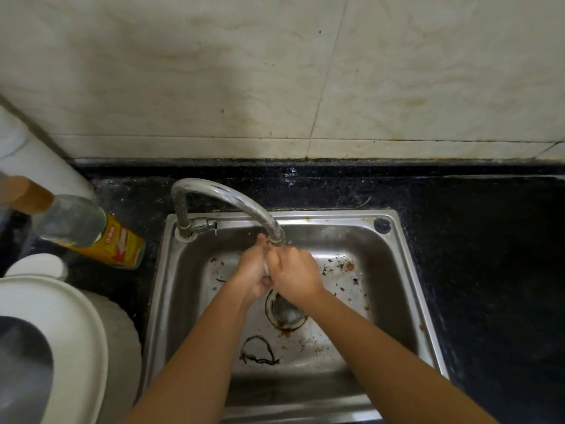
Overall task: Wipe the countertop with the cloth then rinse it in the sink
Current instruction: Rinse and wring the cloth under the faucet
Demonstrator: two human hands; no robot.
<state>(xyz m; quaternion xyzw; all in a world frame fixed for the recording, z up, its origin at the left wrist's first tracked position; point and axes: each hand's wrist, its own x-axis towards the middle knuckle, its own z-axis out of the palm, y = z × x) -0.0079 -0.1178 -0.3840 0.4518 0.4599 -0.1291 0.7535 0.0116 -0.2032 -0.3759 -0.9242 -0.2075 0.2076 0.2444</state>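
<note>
Both hands are together under the spout of the curved metal tap [232, 198], over the steel sink [406, 270]. My left hand [252, 270] and my right hand [293, 273] press against each other, fingers curled. Between them only a small white sliver of the cloth [266, 268] shows; the rest is hidden inside the hands. The drain [287, 313] lies just below the hands. The black countertop [489, 255] surrounds the sink.
A clear bottle with a yellow label [101, 237] lies tilted on the counter left of the sink. A white lidded appliance [61, 332] fills the lower left corner. A tiled wall [275, 71] rises behind. Dirt specks and a dark loop of debris [258, 350] lie in the basin.
</note>
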